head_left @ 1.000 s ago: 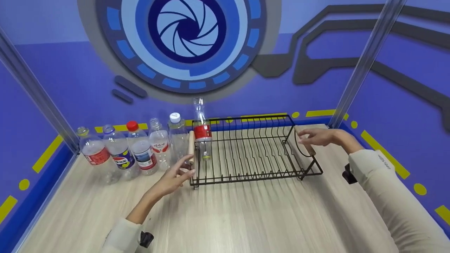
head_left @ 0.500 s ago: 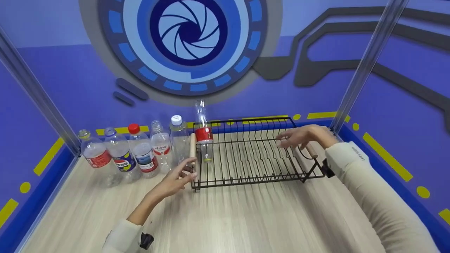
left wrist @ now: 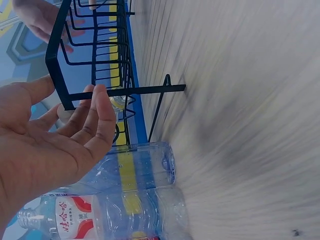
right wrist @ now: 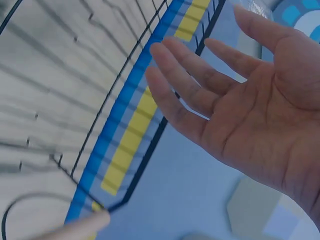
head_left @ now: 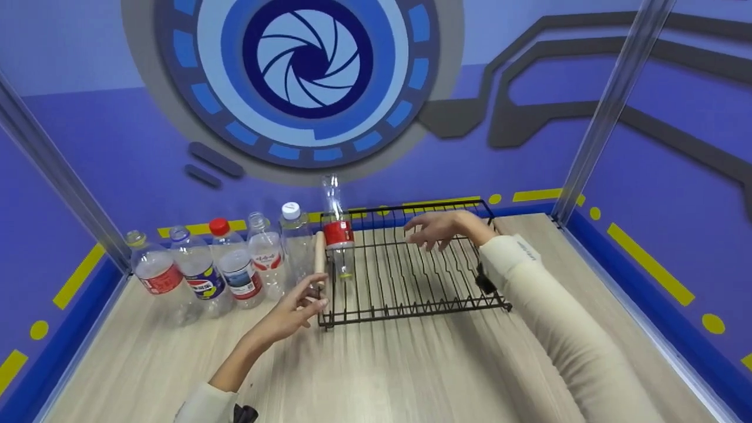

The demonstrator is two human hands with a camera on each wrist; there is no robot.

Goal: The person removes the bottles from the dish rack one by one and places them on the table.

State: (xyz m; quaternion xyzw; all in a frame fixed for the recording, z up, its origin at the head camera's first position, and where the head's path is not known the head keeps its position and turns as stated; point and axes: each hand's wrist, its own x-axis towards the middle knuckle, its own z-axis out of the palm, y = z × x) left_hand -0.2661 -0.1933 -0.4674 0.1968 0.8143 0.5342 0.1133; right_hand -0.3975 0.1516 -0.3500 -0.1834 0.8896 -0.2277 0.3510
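A black wire dish rack [head_left: 411, 312] stands on the wood-grain table, with a wooden handle [head_left: 320, 252] at its left end. At that end my left hand [head_left: 294, 308] holds the rack by its front corner; in the left wrist view the fingers bend round the frame by the handle. A clear plastic bottle [head_left: 339, 234] with a red label stands tilted in the rack's left end, its narrow end down. My right hand [head_left: 437, 229] hovers over the middle of the rack, palm toward the left, with loose fingers and nothing in them.
Left of the rack stands a row of several plastic bottles: a clear one with a white cap [head_left: 298, 247], one with a red cap [head_left: 236, 267], and uncapped ones such as a red-labelled bottle [head_left: 161, 279]. A purple-blue patterned wall [head_left: 94, 153] closes off the back.
My right hand has left the rack's right handle and moved left over the wires, toward the bottle in the rack. The left hand has stayed at the left end.
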